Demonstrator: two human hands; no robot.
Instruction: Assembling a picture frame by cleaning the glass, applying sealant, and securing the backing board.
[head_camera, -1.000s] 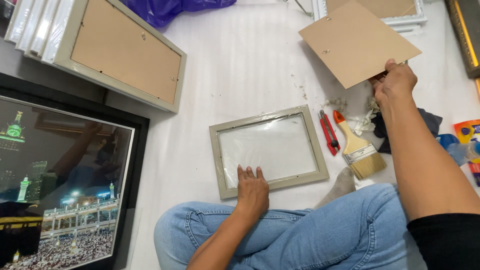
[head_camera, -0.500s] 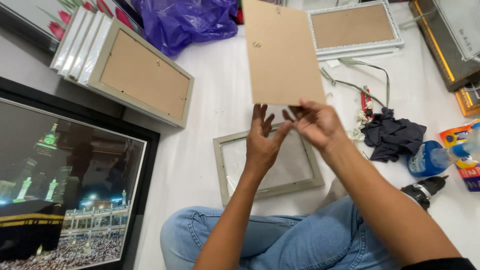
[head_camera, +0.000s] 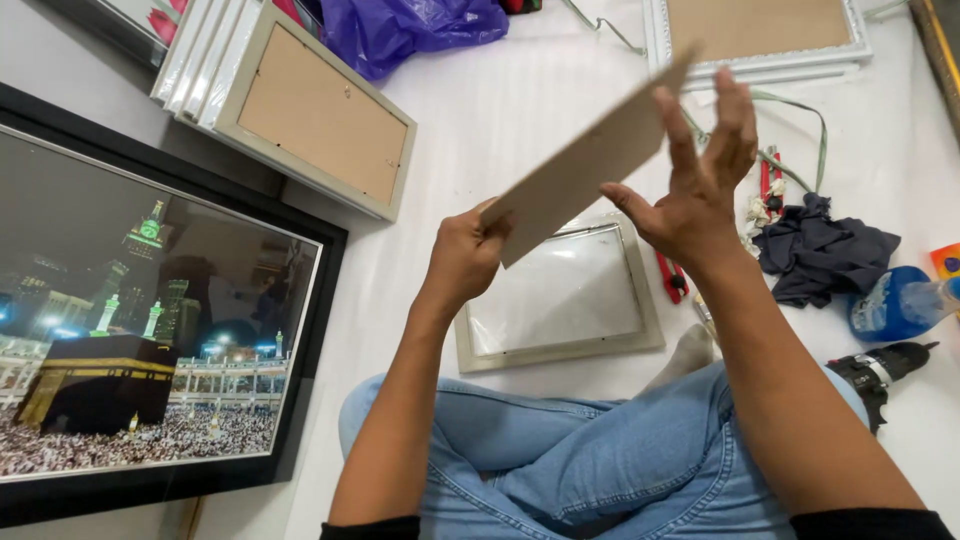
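Note:
I hold a thin brown backing board (head_camera: 590, 160) tilted in the air, seen nearly edge-on. My left hand (head_camera: 465, 255) grips its lower left corner. My right hand (head_camera: 700, 185) is spread with fingers apart against the board's right end, steadying it. Below the board, a small grey-green picture frame (head_camera: 560, 350) with glass lies flat on the white floor in front of my crossed legs in blue jeans.
A large black-framed night city picture (head_camera: 140, 330) lies at the left. Stacked frames (head_camera: 300, 110) lean behind it, beside a purple bag (head_camera: 410, 30). A white frame (head_camera: 760, 35) lies at the back. At the right are a dark cloth (head_camera: 820, 255), a blue bottle (head_camera: 895, 300), a drill (head_camera: 885, 370) and a red cutter (head_camera: 668, 275).
The board was first in my right hand alone, far right, while my left hand rested on the frame. Both hands then raised it upright; now it is turned nearly edge-on.

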